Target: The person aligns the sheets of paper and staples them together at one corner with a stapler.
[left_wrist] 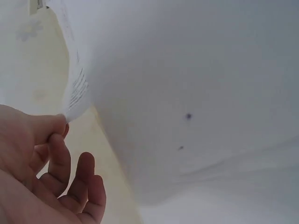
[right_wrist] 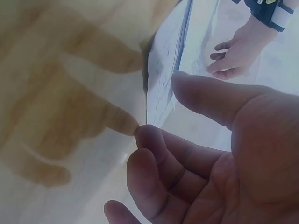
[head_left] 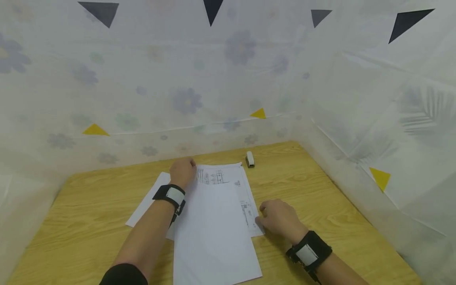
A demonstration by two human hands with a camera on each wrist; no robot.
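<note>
Left hand (head_left: 182,171) pinches the far edge of the paper stack (head_left: 217,221) at 12 o'clock; right hand (head_left: 279,217), fingers curled, touches the stack's edge at 3 o'clock. Stack's long axis runs 12-to-6 on the table (head_left: 338,206); stapler (head_left: 250,159) lies beyond at 1 o'clock

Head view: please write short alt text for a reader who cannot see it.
Two hands handle a stack of white papers on a wooden table: the left hand at its far edge, the right hand at its right edge. A small stapler lies beyond.
</note>
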